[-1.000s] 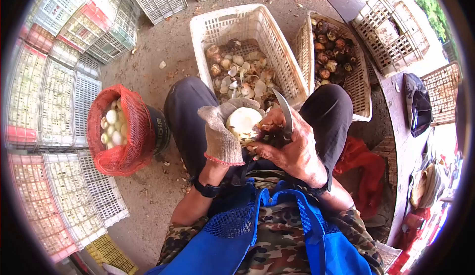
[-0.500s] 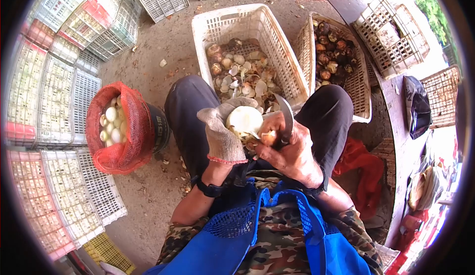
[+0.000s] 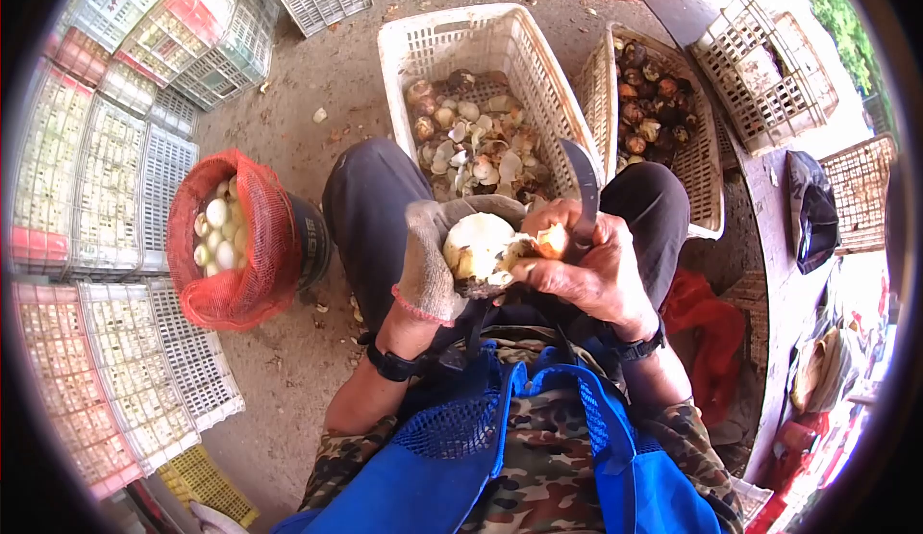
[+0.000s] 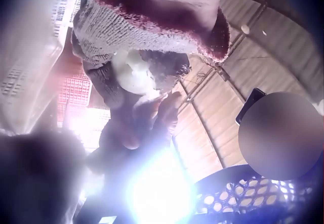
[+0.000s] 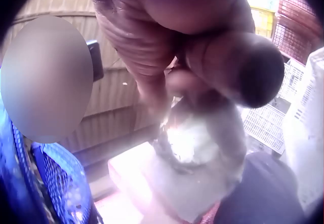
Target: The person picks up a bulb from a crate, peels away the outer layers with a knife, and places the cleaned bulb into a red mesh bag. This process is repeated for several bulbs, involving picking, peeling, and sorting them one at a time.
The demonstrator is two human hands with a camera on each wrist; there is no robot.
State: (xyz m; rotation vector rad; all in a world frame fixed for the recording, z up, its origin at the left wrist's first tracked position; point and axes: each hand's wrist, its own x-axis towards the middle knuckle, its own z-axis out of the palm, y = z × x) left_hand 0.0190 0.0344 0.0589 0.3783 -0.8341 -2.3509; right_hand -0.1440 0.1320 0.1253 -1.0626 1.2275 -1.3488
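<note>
My left hand (image 3: 430, 260), in a knitted glove with a red-edged cuff, grips a round root vegetable (image 3: 478, 246). Its flesh is white, and dark rough skin (image 4: 167, 67) covers part of it in the left wrist view. Close on its right, my right hand (image 3: 596, 270) is bare and holds a knife (image 3: 584, 183) whose curved blade points up and away from me. The knife's handle is hidden in the fist. An orange-brown strip of peel (image 3: 551, 241) lies at the right fingers, beside the vegetable.
Ahead of my knees, a white crate (image 3: 386, 63) holds peelings and some vegetables. Another crate (image 3: 710, 188) to its right contains dark unpeeled ones. On the left stands a bucket (image 3: 312, 246) with a red mesh bag (image 3: 274, 274) of pale peeled pieces. Stacked crates (image 3: 106, 169) line the left side.
The vegetable has turned in my left hand, so its flat white face no longer points straight up. My right hand has shifted right, and the knife stands more upright.
</note>
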